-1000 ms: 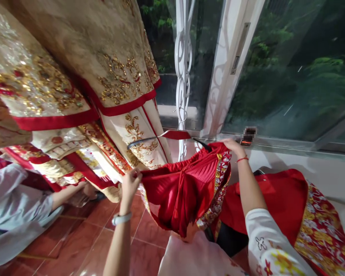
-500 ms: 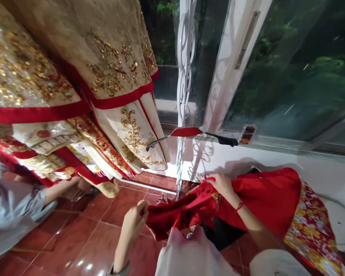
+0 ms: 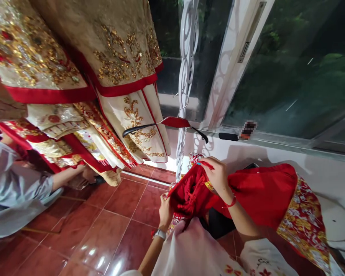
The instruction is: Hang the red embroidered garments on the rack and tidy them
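Observation:
Both my hands grip a red garment [image 3: 189, 191], gathered in folds in front of me. Its edges show a red, white and gold floral pattern. My left hand [image 3: 165, 211] wears a watch and pinches the near left edge. At the upper right edge, my right hand [image 3: 217, 174], with a red cord at the wrist, is closed on the cloth. Beyond my hands hangs a clothes hanger [image 3: 176, 122] with a red middle and black arms; no garment is on it. Another red cloth [image 3: 261, 191] with a floral border lies spread to my right.
Embroidered cream-and-gold costumes [image 3: 123, 57] hang at the left. A white scrollwork metal stand [image 3: 185, 69] rises before the glass windows [image 3: 299, 76]. A black-handled object [image 3: 228, 136], partly blurred out, rests on the sill. At far left sits a person [image 3: 20, 184] in pale clothes. The floor is red tile [image 3: 109, 226].
My left hand has moved right and slightly down, closer to my right hand, bunching the garment between them. My right hand has shifted slightly up. The hanger has swung leftward and turned.

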Tool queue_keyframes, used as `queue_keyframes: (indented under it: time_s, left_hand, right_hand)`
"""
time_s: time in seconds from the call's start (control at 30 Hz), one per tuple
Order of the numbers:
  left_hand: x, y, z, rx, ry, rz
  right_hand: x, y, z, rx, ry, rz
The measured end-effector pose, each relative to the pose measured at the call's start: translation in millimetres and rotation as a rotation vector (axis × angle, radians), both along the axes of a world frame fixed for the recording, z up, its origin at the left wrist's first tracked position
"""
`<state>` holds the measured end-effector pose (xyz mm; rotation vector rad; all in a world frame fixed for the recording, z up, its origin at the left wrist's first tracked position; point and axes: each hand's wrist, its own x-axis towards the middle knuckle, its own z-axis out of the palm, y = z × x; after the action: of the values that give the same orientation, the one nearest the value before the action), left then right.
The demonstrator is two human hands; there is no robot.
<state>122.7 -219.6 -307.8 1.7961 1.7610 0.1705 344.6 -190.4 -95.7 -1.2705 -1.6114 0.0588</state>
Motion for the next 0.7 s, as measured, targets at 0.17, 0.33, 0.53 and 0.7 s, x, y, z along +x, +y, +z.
queue_keyframes:
  time_s: [0.17, 0.33, 0.53, 0.7]
  left_hand:
    - [-72, 27, 11.2, 0.236, 0.229, 0.055]
    - [-77, 58, 35.1, 0.462, 0.283, 0.351]
    - [-98, 71, 34.1, 0.277, 0.329, -0.121]
    - [-133, 103, 59.2, 0.186, 0.328, -0.304]
  right_hand:
    - [34, -2, -12.2, -0.029, 0.014, -0.038]
    - [38, 5, -8.5, -0.03, 0.186, -0.103]
    - [62, 31, 3.5, -0.004, 0.291, -0.186]
    - [73, 56, -1.0, -0.038, 0.236, -0.182]
